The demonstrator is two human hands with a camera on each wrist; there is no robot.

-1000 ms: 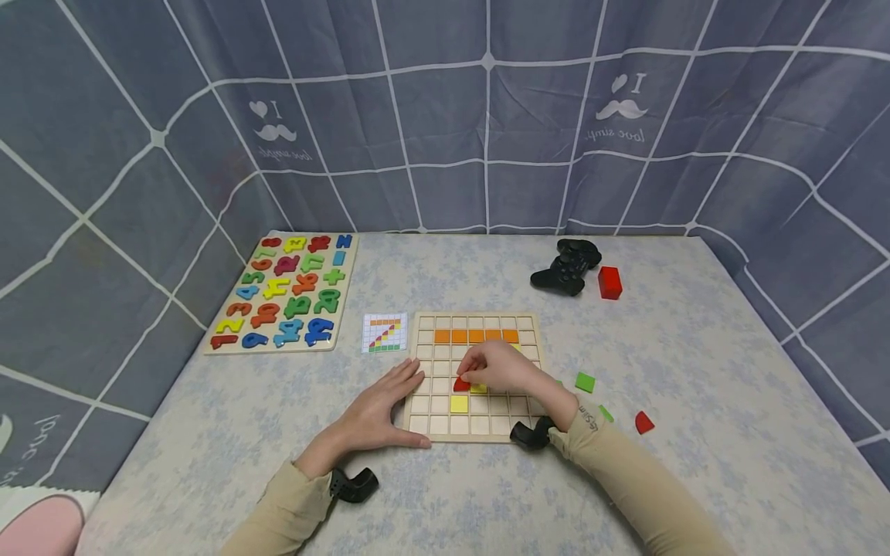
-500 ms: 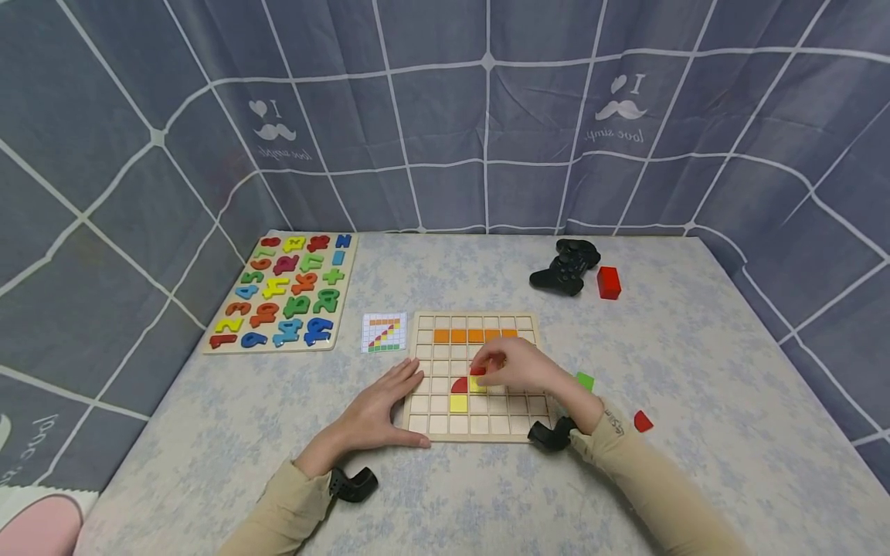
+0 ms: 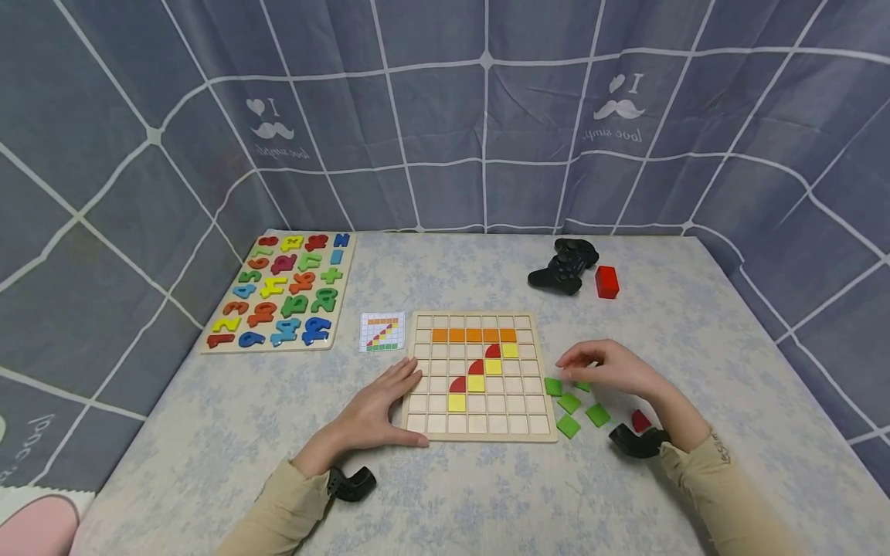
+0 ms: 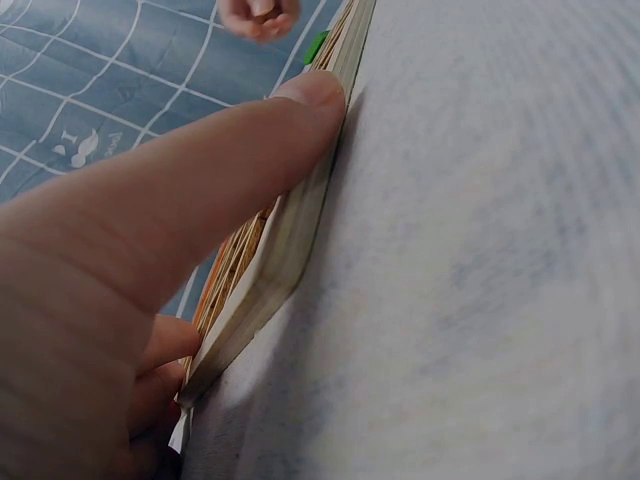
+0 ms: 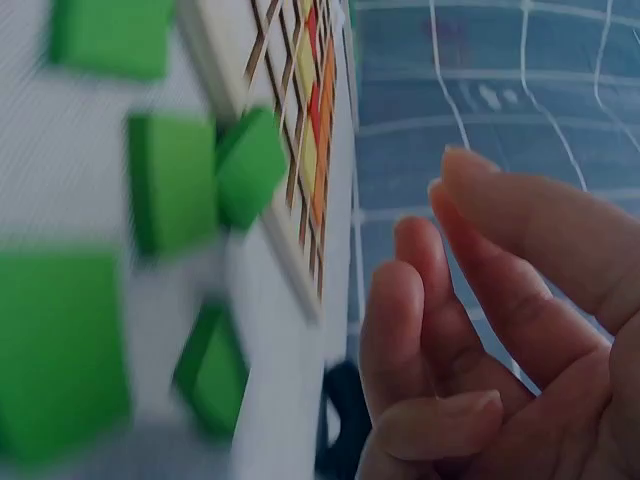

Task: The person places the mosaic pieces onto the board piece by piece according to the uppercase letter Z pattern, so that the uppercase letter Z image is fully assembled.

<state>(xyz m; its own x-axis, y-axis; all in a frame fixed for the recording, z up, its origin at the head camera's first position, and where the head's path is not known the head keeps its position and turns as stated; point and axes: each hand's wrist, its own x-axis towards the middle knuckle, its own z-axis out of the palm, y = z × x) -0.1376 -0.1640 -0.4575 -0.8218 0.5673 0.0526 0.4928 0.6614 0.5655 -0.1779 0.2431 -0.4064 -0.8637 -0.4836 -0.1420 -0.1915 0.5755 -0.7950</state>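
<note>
Green square tiles (image 3: pixel 569 403), five in view, lie loose on a pale, blue-patterned counter (image 3: pixel 501 494), just beside the right edge of a light wooden grid board (image 3: pixel 497 424). The tile nearest the board seems to meet its edge; blur in the right wrist view hides whether it leans there. A person's right hand (image 3: pixel 615 367) hangs over the farthest tiles, partly covering one. Its grip is loose, fingers bent toward the thumb, with nothing visible pinched between them. The left hand (image 3: pixel 375 409) rests at the board's near left corner, its grip spread, thumb along the near edge and fingers along the left side.

On the board, a row of orange tiles (image 3: pixel 473 335) runs across the upper part. Below it, yellow tiles (image 3: pixel 476 383) climb diagonally to the right, with red quarter-round pieces (image 3: pixel 457 384) in the cells just above three of them. To the board's upper left lies a printed card (image 3: pixel 382 332).

Each green tile looks light, stiff and hard, probably painted wood, unlikely to bend or chip under a pinch. Smooth faces may slip, so two opposite side edges seem the best hold, between thumb and forefinger. Where a tile sits close to the board, its free edges give more room. The board looks rigid but light enough to skid; its rim is the place to steady it.
</note>
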